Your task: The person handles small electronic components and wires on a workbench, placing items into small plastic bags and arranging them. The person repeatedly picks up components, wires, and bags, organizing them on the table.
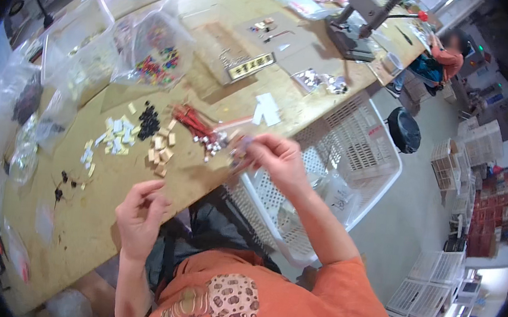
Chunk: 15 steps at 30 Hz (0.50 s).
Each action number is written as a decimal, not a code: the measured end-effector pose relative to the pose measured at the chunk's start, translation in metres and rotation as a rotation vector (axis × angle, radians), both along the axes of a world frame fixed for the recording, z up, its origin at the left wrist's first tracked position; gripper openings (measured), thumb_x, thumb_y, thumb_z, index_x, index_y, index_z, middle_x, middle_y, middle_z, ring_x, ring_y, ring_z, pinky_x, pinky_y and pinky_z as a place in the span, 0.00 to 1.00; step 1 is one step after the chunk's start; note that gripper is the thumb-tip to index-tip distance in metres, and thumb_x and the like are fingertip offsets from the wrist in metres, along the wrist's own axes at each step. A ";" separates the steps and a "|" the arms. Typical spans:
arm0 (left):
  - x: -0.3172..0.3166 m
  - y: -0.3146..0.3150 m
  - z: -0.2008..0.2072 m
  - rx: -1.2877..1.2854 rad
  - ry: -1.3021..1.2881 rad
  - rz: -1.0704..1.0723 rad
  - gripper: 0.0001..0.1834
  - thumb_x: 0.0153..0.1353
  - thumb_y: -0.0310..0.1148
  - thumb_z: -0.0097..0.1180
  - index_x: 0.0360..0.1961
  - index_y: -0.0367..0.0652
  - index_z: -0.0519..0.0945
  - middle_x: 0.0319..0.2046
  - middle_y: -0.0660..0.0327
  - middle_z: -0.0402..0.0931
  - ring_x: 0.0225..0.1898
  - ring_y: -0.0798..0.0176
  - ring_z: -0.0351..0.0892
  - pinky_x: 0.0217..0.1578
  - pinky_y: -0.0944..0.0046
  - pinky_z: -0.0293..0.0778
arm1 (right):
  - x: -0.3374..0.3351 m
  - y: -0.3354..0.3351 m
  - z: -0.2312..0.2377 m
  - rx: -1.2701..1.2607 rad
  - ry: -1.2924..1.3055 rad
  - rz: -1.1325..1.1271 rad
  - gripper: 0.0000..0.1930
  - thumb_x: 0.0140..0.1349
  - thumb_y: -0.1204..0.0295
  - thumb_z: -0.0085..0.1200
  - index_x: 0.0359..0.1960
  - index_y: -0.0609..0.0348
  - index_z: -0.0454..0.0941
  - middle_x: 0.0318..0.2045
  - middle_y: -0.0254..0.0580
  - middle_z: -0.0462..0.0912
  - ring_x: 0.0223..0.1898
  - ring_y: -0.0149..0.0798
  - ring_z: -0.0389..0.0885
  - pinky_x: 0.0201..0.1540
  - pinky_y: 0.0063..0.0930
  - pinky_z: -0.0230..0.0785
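My right hand (278,164) is raised over the table's front edge, thumb and fingers pinched together. A small blurred piece, partly purplish, shows at its fingertips, too smeared to name. Just left of it lie red wires (193,121) with small white connectors (211,143) at their ends. My left hand (140,214) hovers at the near table edge, fingers loosely bent and apart, with nothing visible in them. Beyond it are tan blocks (160,148), a heap of small black parts (149,119) and a pile of white and pale yellow pieces (119,135).
A white perforated crate (296,253) stands beside the table, below my right arm. Clear plastic bins (83,48) and a bag of colourful parts (158,65) line the far left. A lever press (353,36) stands far right; another person (450,58) sits past it.
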<state>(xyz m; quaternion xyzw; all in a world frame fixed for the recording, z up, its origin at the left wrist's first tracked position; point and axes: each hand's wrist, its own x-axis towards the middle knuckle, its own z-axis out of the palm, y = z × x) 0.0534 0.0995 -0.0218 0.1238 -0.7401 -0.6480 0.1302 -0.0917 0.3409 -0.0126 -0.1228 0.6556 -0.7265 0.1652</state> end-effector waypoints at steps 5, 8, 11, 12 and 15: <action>0.003 -0.021 -0.019 -0.140 -0.018 0.016 0.07 0.67 0.23 0.51 0.44 0.36 0.79 0.28 0.64 0.78 0.25 0.77 0.74 0.26 0.75 0.70 | -0.080 0.082 -0.024 0.217 0.254 -0.399 0.08 0.67 0.73 0.54 0.41 0.62 0.83 0.31 0.32 0.86 0.30 0.21 0.78 0.33 0.18 0.70; 0.003 -0.018 -0.019 -0.191 -0.030 0.037 0.05 0.66 0.22 0.52 0.40 0.36 0.80 0.26 0.63 0.78 0.25 0.75 0.76 0.27 0.74 0.72 | -0.118 0.125 -0.041 0.243 0.247 -0.589 0.07 0.68 0.73 0.53 0.40 0.62 0.82 0.30 0.31 0.83 0.28 0.22 0.76 0.32 0.18 0.70; 0.001 -0.014 -0.017 -0.222 -0.016 0.047 0.05 0.64 0.21 0.53 0.38 0.35 0.80 0.25 0.62 0.80 0.25 0.74 0.78 0.27 0.74 0.74 | -0.162 0.157 -0.045 0.201 0.310 -0.740 0.06 0.67 0.73 0.54 0.36 0.63 0.80 0.29 0.30 0.82 0.26 0.23 0.75 0.32 0.18 0.68; 0.000 -0.015 -0.018 -0.223 -0.016 0.045 0.05 0.64 0.21 0.53 0.38 0.35 0.81 0.24 0.62 0.80 0.25 0.73 0.78 0.27 0.74 0.74 | -0.178 0.164 -0.045 0.233 0.337 -0.779 0.07 0.67 0.73 0.54 0.36 0.64 0.80 0.29 0.31 0.82 0.26 0.24 0.75 0.32 0.19 0.69; -0.001 -0.017 -0.018 -0.218 -0.027 0.049 0.05 0.64 0.21 0.53 0.38 0.35 0.81 0.24 0.62 0.80 0.25 0.73 0.78 0.28 0.73 0.74 | -0.229 0.186 -0.046 0.405 0.373 -0.872 0.08 0.66 0.71 0.55 0.37 0.64 0.81 0.28 0.32 0.82 0.27 0.24 0.77 0.33 0.21 0.69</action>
